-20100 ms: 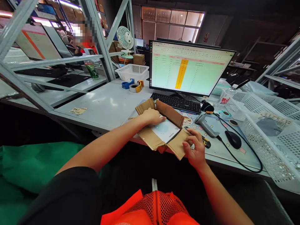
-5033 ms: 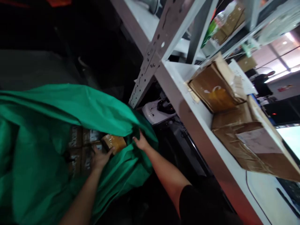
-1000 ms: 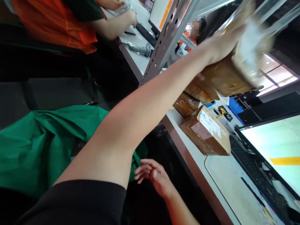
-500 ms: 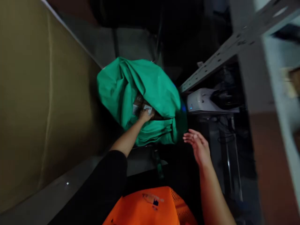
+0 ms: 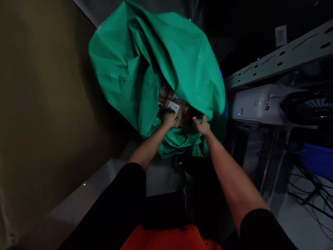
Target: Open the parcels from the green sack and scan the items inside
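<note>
A large green fabric bag (image 5: pixel 192 66) sags open in front of me, with several small brown cardboard boxes inside. My left hand (image 5: pixel 169 119) reaches into the opening, its fingers and thumb closed over a cardboard box (image 5: pixel 179 117) that has a white printed label (image 5: pixel 173 107). The fingertips are in shadow. At the right end of the opening is my right hand (image 5: pixel 203 127), thumb and fingers apart, close to the gathered rim of the bag; whether it touches the cloth I cannot tell.
A big tan carton wall (image 5: pixel 47 86) rises on the left. To the right stand a white device (image 5: pixel 255 104) with a blue light and a perforated metal beam (image 5: pixel 291 53). Black cables (image 5: pixel 316 191) and a blue object (image 5: pixel 317 159) lie at lower right.
The bag now looks closer and larger. My right hand has moved from outside the bag, up and left to its opening. My left hand stays at the labelled box.
</note>
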Demonstrator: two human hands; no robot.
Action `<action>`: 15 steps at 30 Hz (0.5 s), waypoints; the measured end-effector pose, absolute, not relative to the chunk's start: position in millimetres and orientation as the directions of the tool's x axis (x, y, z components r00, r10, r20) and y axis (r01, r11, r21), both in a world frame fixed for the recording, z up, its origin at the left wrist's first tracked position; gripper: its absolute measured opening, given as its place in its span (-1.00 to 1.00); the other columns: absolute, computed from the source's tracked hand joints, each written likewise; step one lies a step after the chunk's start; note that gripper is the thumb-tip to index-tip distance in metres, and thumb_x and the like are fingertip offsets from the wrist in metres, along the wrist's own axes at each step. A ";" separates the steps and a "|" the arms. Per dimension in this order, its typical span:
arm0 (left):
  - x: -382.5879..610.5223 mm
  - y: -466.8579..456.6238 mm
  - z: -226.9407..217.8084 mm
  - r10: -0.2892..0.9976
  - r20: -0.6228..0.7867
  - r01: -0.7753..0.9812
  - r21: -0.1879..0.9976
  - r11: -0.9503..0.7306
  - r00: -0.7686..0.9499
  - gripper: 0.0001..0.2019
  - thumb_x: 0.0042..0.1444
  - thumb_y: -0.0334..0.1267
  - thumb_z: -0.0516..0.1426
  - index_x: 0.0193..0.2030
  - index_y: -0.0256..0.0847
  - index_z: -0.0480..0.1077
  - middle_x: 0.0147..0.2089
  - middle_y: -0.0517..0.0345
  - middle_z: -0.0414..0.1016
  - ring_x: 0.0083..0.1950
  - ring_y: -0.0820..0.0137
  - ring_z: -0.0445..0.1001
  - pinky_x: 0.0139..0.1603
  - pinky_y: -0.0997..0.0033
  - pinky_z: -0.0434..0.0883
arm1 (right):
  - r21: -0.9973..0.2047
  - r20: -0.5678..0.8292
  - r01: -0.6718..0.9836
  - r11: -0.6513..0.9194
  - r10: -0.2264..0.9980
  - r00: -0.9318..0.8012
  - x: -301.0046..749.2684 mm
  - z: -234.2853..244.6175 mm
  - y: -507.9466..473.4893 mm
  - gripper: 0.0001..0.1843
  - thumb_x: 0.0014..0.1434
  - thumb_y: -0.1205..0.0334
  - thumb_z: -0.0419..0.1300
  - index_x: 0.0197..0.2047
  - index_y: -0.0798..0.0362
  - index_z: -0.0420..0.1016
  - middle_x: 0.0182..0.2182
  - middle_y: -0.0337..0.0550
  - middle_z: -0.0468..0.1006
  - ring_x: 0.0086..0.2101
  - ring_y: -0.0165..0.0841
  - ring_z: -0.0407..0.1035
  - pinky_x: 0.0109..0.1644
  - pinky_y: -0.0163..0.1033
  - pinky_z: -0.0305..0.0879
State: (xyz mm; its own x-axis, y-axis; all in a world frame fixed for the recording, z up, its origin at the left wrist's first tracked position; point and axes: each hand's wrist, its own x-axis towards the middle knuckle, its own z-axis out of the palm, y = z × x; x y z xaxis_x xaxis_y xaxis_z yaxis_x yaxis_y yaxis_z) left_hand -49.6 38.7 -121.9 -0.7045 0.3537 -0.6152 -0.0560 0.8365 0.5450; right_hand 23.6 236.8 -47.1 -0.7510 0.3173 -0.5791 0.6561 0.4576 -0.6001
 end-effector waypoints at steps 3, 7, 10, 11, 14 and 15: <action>-81.8 48.0 -145.6 0.282 -0.564 -0.031 0.481 0.876 -0.776 -0.30 0.33 -0.22 0.22 0.55 -0.31 0.19 0.63 -0.30 0.05 0.60 -0.16 0.04 0.58 -0.21 0.12 | -0.533 -0.460 0.689 0.491 0.515 -0.723 8.1 -35.7 307.6 0.28 0.28 -0.44 0.12 0.67 0.22 -0.36 0.62 0.24 -0.15 0.58 -0.09 -0.15 0.63 0.14 -0.24; -101.2 65.9 -159.1 0.306 -0.566 0.087 0.380 0.921 -0.766 -0.18 0.29 0.00 0.23 0.61 -0.20 0.11 0.69 -0.20 -0.13 0.66 -0.23 -0.17 0.56 -0.39 0.04 | -0.421 -0.405 0.719 0.554 0.594 -0.695 -5.8 -10.9 355.9 0.24 0.31 -0.35 0.12 0.67 0.24 -0.39 0.60 0.25 -0.04 0.55 -0.03 -0.02 0.62 0.14 -0.18; -104.5 69.1 -159.5 0.335 -0.573 0.176 0.315 0.932 -0.748 -0.24 0.36 0.01 0.14 0.60 -0.27 0.13 0.68 -0.31 -0.13 0.67 -0.24 -0.21 0.54 -0.45 0.00 | -0.430 -0.415 0.716 0.550 0.584 -0.698 -5.3 -2.8 356.0 0.26 0.30 -0.34 0.13 0.68 0.23 -0.41 0.61 0.22 -0.09 0.56 -0.05 -0.07 0.63 0.15 -0.21; -105.5 68.1 -159.1 0.360 -0.567 0.218 0.304 0.927 -0.741 -0.27 0.38 -0.01 0.10 0.59 -0.31 0.12 0.67 -0.36 -0.10 0.66 -0.21 -0.19 0.54 -0.44 0.00 | -0.438 -0.422 0.716 0.544 0.579 -0.698 -4.6 -2.6 354.0 0.27 0.29 -0.35 0.14 0.68 0.23 -0.42 0.62 0.21 -0.10 0.57 -0.05 -0.08 0.63 0.15 -0.22; -112.4 64.8 -156.8 0.426 -0.568 0.310 0.295 0.904 -0.704 -0.29 0.41 -0.05 0.06 0.58 -0.40 0.13 0.63 -0.44 -0.01 0.64 -0.15 -0.07 0.54 -0.35 0.03 | -0.452 -0.427 0.708 0.543 0.566 -0.706 -3.3 -5.1 351.2 0.29 0.27 -0.36 0.16 0.68 0.20 -0.41 0.62 0.20 -0.10 0.57 -0.06 -0.09 0.62 0.15 -0.22; -115.9 64.6 -155.4 0.439 -0.573 0.324 0.297 0.898 -0.692 -0.28 0.41 -0.04 0.06 0.57 -0.43 0.13 0.62 -0.45 0.01 0.63 -0.15 -0.04 0.55 -0.33 0.03 | -0.456 -0.425 0.705 0.543 0.563 -0.709 -3.3 -6.0 352.0 0.29 0.26 -0.36 0.16 0.68 0.20 -0.41 0.62 0.20 -0.09 0.57 -0.06 -0.09 0.62 0.15 -0.21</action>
